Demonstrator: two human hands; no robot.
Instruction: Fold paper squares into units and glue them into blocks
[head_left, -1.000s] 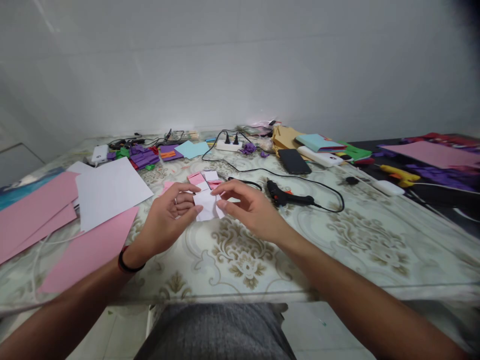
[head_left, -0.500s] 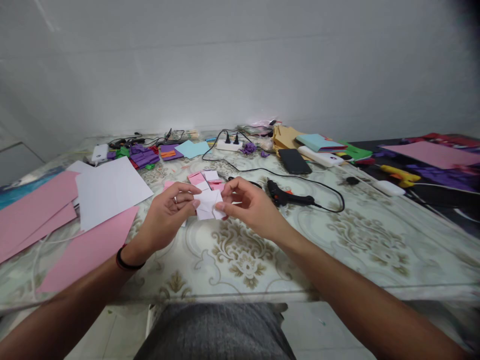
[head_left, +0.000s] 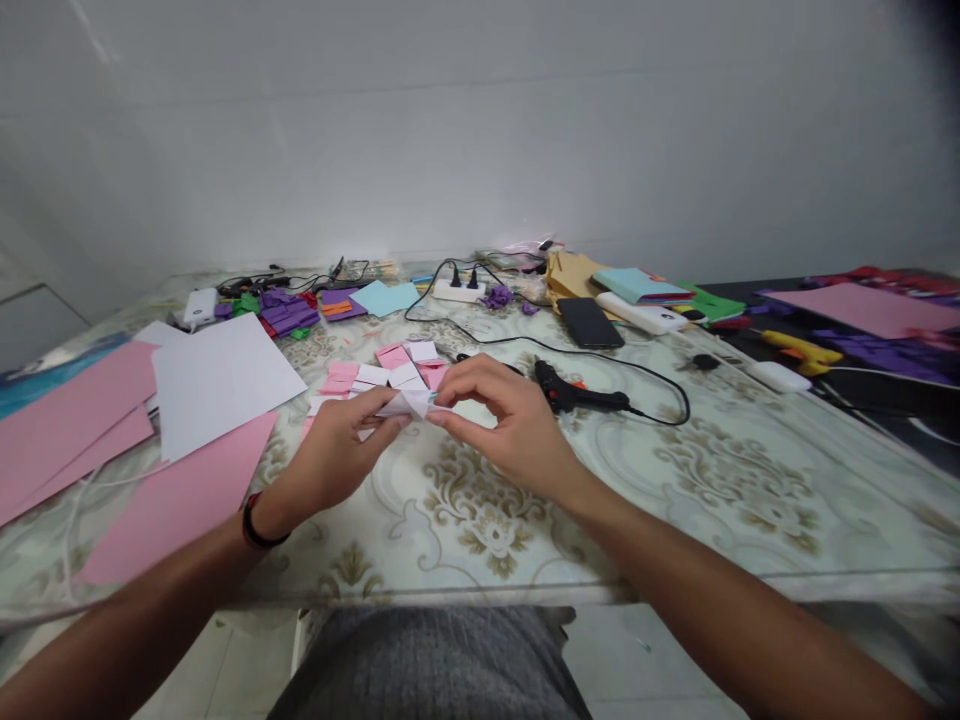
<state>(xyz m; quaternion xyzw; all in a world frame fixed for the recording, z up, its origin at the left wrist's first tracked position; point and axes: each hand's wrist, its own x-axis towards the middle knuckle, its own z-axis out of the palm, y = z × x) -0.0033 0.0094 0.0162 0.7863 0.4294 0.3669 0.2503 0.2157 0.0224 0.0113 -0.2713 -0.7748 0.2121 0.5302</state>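
Folded white paper (head_left: 409, 403) was pinched at either end between thumb and fingertips of left hand (head_left: 336, 445) and right hand (head_left: 501, 420), seemingly mid-crease, where, I judged, aligned edges mattered.

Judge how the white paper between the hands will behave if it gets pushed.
The white paper is probably light: the left hand and right hand hold it up with only a pinch at its ends. It would likely bend rather than resist, since it looks thin and already shows angled, folded faces.
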